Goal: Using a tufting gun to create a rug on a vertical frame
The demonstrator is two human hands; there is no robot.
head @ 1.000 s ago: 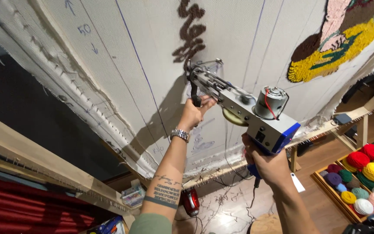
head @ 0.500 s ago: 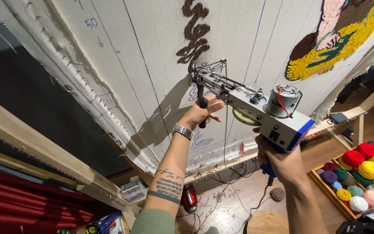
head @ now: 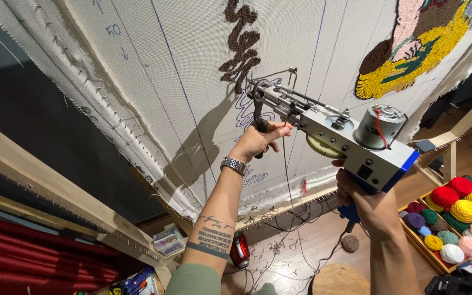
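Note:
I hold a grey and blue tufting gun [head: 350, 139] against a stretched pale cloth [head: 181, 71]. My left hand [head: 258, 139], with a metal watch on the wrist, grips the gun's black front handle. My right hand [head: 364, 199] is wrapped around the blue rear grip. The gun's tip touches the cloth just below a column of brown tufted shapes [head: 241, 43]. Blue drawn outlines [head: 247, 112] lie under the tip. A thin brown yarn strand [head: 288, 180] hangs from the gun.
A yellow, brown and pink tufted figure [head: 411, 49] fills the cloth's upper right. The wooden frame [head: 45, 191] runs along the left and bottom. A tray of coloured yarn balls [head: 454, 218] sits on the floor at right, a brown yarn ball [head: 349, 243] and a round stool [head: 341, 279] below.
The gun and both my hands have moved upward along the cloth toward the brown tufted shapes, and the view has tilted with them.

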